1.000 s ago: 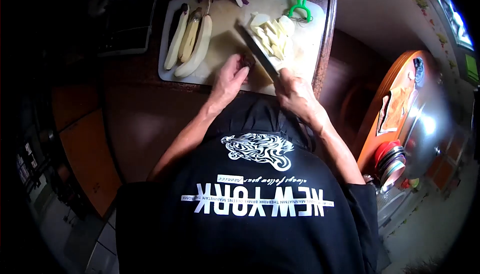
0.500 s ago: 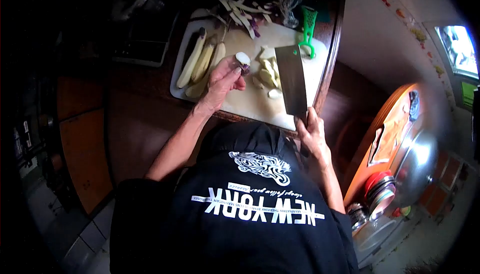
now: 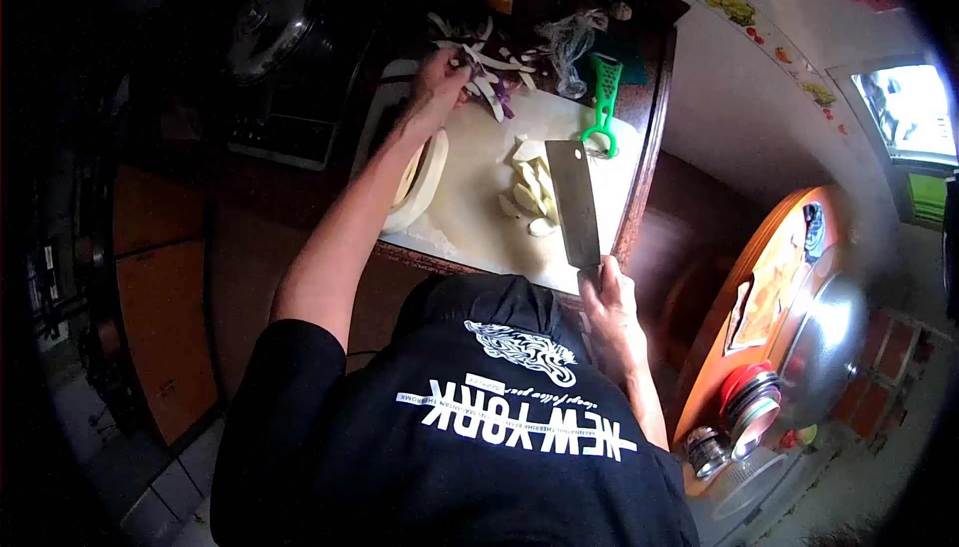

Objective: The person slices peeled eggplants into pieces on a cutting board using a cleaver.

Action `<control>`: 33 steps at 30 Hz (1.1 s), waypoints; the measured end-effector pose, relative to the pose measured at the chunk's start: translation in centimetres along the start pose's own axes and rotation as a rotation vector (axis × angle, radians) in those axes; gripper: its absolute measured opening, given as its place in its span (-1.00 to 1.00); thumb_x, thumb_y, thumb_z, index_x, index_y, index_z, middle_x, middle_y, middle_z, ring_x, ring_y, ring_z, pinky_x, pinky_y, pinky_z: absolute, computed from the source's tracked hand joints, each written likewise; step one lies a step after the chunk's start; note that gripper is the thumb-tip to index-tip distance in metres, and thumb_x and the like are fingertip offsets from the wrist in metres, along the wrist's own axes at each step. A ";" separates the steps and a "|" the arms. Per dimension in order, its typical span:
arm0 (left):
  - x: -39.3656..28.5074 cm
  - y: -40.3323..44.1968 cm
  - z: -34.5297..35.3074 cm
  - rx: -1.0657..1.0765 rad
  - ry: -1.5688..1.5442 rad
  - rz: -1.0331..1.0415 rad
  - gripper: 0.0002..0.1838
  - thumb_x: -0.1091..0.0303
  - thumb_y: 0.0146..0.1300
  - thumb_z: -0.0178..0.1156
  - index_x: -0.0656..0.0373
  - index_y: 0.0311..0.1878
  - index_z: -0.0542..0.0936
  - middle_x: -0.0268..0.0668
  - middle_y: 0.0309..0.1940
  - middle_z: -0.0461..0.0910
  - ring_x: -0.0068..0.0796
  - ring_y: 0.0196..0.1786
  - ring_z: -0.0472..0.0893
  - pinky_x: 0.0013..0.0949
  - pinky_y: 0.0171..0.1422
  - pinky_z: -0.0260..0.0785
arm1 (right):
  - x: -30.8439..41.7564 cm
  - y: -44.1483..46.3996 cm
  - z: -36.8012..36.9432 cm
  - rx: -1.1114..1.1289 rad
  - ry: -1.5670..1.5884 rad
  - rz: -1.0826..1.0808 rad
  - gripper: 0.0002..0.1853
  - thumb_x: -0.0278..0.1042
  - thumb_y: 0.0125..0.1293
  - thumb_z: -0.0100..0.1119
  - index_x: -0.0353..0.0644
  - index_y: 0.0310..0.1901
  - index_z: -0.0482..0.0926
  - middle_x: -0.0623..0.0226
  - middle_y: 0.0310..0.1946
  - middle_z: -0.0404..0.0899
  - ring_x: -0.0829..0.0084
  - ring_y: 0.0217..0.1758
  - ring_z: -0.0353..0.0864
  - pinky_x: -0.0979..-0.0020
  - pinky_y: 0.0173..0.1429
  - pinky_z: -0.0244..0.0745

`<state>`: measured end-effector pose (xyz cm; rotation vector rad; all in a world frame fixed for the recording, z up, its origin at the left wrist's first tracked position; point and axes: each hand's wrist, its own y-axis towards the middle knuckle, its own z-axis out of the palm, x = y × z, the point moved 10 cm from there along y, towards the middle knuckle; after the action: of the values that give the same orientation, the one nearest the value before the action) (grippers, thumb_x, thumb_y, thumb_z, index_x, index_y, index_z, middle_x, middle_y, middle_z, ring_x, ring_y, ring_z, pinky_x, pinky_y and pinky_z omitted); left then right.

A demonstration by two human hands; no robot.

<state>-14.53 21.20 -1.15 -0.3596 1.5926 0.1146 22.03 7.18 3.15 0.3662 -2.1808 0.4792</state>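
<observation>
Head-mounted view. The camera looks steeply down and forward from above the wearer's black printed T-shirt (image 3: pixel 460 477), which fills the near field at 6 o'clock. The cutting board (image 3: pixel 475 182) lies farther off, toward 12 o'clock from the centre. A wide field with curved outlines and dark corners also takes in the orange tabletop (image 3: pixel 699 382) between 3 and 4 o'clock and a fruit-patterned wall border (image 3: pixel 737 8) toward 2 o'clock.

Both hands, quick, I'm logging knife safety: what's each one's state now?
Left hand: at the peelings; whether open or closed cannot be told.
Right hand: closed, holding the cleaver.
</observation>
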 end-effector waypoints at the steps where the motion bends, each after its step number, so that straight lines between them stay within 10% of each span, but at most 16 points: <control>1: -0.2 0.5 0.0 -0.005 0.055 -0.012 -0.54 0.20 0.40 0.15 0.19 0.27 0.37 -0.36 -0.34 0.52 -0.63 -0.48 0.47 -0.49 -0.45 0.39 | 0.3 -0.1 -0.1 0.005 -0.018 -0.011 -0.76 -0.45 0.27 0.17 -0.25 -0.05 0.45 -0.03 -0.49 0.57 -0.02 -0.40 0.66 0.11 -0.29 0.51; 6: -0.7 0.4 -1.0 -0.052 0.219 -0.059 -0.30 0.15 0.37 0.21 0.23 0.45 0.20 -0.27 -0.19 0.57 -0.57 -0.40 0.51 -0.45 -0.40 0.43 | 1.8 -0.6 0.6 0.226 -0.223 -0.044 -0.78 -0.40 0.25 0.22 -0.21 -0.13 0.43 0.05 -0.50 0.54 0.03 -0.40 0.65 0.19 -0.30 0.54; 10: -1.4 -2.7 -3.5 -0.138 0.281 0.030 -0.54 0.15 0.40 0.17 0.24 0.23 0.42 -0.35 -0.26 0.52 -0.63 -0.36 0.48 -0.52 -0.30 0.37 | 3.9 -0.3 1.9 0.337 -0.387 -0.296 -0.80 -0.45 0.18 0.23 -0.20 -0.22 0.41 0.04 -0.46 0.56 0.03 -0.39 0.66 0.16 -0.31 0.54; 15: -2.4 -9.9 -6.2 -0.204 0.672 0.159 -0.73 0.20 0.34 0.16 0.22 -0.07 0.57 -0.09 -0.23 0.66 -0.13 -0.21 0.67 -0.19 -0.17 0.50 | 3.6 1.2 2.2 0.343 -0.354 -0.258 -0.86 -0.44 0.19 0.18 -0.20 -0.29 0.41 0.02 -0.49 0.57 -0.02 -0.40 0.64 0.10 -0.31 0.52; 24: -0.5 -17.3 -0.3 0.149 1.292 0.078 -0.48 0.29 0.26 0.26 0.23 0.21 0.32 0.03 -0.04 0.49 0.12 -0.11 0.62 0.00 -0.13 0.52 | 2.4 2.0 2.1 0.206 -0.344 -0.140 -0.84 -0.35 0.31 0.16 -0.20 -0.27 0.38 -0.08 -0.50 0.57 -0.15 -0.39 0.60 -0.01 -0.31 0.48; 33: -2.7 -18.1 -0.9 0.071 0.865 0.175 -0.46 0.40 0.13 0.17 0.31 0.21 0.36 0.02 -0.14 0.53 -0.04 -0.10 0.60 -0.09 -0.03 0.48 | 2.8 1.3 2.3 0.138 -0.354 -0.197 -0.82 -0.35 0.32 0.16 -0.23 -0.16 0.44 -0.08 -0.52 0.55 -0.14 -0.40 0.60 0.02 -0.31 0.48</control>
<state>-9.98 4.25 4.27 -0.2172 2.4778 0.0331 18.31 7.00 3.80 0.7842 -2.4227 0.4838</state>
